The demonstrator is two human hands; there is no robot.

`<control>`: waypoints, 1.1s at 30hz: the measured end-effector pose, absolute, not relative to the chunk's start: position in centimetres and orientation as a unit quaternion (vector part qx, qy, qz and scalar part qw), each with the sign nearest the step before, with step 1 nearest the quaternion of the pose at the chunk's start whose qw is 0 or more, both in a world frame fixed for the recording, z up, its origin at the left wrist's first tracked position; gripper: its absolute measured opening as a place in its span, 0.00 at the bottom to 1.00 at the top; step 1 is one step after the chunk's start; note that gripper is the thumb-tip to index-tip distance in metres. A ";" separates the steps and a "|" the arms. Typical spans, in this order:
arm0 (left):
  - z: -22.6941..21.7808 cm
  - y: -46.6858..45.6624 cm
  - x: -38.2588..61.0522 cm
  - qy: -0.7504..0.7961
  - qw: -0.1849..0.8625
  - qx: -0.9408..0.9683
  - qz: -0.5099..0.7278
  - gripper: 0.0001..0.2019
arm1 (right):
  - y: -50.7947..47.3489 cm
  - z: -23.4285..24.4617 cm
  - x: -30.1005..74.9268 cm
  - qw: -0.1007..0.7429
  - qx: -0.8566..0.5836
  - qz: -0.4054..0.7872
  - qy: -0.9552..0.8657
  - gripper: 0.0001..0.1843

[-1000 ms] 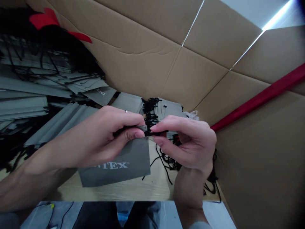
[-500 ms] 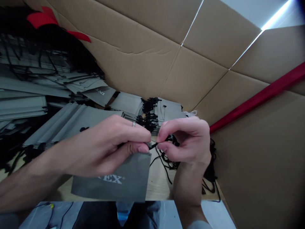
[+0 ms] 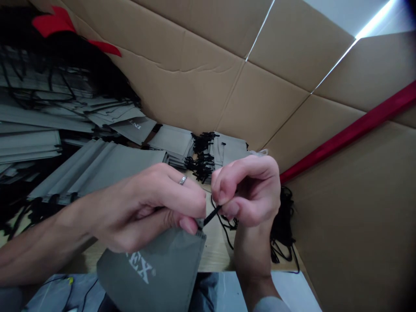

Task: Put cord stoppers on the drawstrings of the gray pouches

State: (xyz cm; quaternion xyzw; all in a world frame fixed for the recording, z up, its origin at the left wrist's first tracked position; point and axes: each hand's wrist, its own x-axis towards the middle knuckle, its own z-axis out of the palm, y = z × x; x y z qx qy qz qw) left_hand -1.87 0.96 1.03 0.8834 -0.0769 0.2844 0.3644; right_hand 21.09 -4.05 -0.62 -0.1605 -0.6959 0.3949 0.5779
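My left hand point(image 3: 152, 208), with a ring on one finger, pinches the top edge of a grey drawstring pouch point(image 3: 169, 264) near its corner. White letters ending in "EX" show on the pouch, partly covered by my fingers. A short stretch of black cord point(image 3: 212, 215) runs from that corner to my right hand point(image 3: 248, 190), whose thumb and fingertips are closed on it. The pouch hangs tilted past the table's front edge. Behind my right hand, more loose black cords point(image 3: 229, 223) lie on the table, partly hidden.
Stacks of grey pouches point(image 3: 120, 164) with black cords fill the left. Further piles of grey pouches point(image 3: 172, 141) stand at the back. Cardboard walls point(image 3: 195, 52) enclose the table, a dark red strip point(image 3: 351, 134) crosses the right one, and a black bundle point(image 3: 284, 221) lies beside it.
A longer piece of black cord now shows between my hands. The pouch has tilted and dropped lower, and my left hand has turned with it. My right hand has shifted slightly left.
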 end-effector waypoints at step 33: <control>1.8 4.1 -3.9 0.256 0.198 0.873 0.364 0.15 | -3.0 0.9 26.2 0.335 -0.456 0.193 -0.802 0.13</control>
